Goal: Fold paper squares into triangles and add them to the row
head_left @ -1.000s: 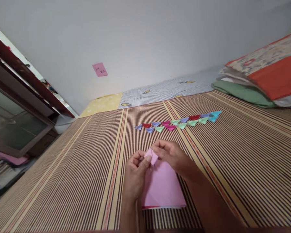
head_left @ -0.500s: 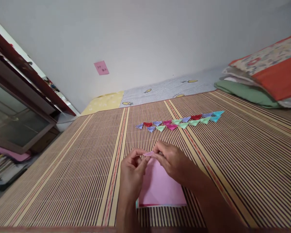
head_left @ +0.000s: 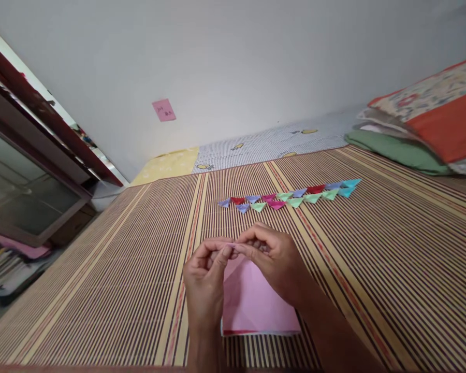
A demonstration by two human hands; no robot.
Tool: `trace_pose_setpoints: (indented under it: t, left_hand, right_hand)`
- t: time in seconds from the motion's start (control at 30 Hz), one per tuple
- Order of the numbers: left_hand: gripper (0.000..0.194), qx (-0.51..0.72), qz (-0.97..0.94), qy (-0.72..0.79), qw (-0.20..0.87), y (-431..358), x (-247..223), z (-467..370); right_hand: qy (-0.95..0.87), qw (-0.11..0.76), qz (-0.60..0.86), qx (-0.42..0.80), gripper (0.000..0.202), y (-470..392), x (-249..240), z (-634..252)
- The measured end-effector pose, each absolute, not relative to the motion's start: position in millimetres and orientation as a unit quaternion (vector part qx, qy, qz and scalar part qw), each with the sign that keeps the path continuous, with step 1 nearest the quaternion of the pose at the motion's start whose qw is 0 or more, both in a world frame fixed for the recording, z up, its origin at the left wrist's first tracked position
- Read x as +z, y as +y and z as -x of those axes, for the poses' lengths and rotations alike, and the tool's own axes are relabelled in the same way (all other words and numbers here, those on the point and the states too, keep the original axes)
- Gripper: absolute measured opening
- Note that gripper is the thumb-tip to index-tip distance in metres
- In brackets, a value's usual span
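Observation:
A small folded piece of pink paper (head_left: 232, 245) is pinched between both hands, mostly hidden by the fingers. My left hand (head_left: 205, 272) is closed on its left end, thumb and forefinger pressed together. My right hand (head_left: 277, 259) grips the right end the same way, so the fingertips of both hands nearly meet. Below them lies a stack of square paper (head_left: 262, 305) with a pink sheet on top and red and pale edges showing underneath. Beyond the hands, several folded paper triangles (head_left: 276, 205) in purple, red, green, magenta and blue stand in two rows.
A striped bamboo mat (head_left: 120, 280) covers the bed. At the right rear are a folded green cloth (head_left: 396, 153) and an orange patterned pillow (head_left: 450, 124). A pink note (head_left: 164, 110) sticks to the wall. Books (head_left: 3, 267) are stacked at far left.
Both hands have drawn closer together and shifted slightly left. The pink folded paper is now more covered by the fingers. The paper stack and triangles stay in place.

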State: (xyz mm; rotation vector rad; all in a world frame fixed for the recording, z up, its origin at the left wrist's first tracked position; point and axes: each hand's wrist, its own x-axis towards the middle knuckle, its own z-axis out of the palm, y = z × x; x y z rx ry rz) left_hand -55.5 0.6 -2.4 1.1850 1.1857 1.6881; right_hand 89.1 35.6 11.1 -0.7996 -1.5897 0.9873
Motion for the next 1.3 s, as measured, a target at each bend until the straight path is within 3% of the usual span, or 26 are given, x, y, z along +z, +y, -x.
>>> trace_pose_setpoints:
  t: [0.23, 0.63, 1.3]
  left_hand:
    - [0.008, 0.681, -0.457, 0.502, 0.274, -4.4, 2.1, 52.0]
    - [0.005, 0.667, -0.429, 0.514, 0.327, -3.8, -0.1, 55.4]
    - [0.017, 0.699, -0.378, 0.507, 0.334, 1.4, -5.9, 47.5]
  right_hand:
    - [-0.649, 0.582, 0.321, 0.37, 0.013, 31.0, 10.5, -75.6]
    - [-0.669, 0.593, 0.297, 0.334, 0.018, 34.2, 9.2, -77.0]
    - [-0.598, 0.602, 0.35, 0.397, 0.01, 32.6, 4.6, -69.1]
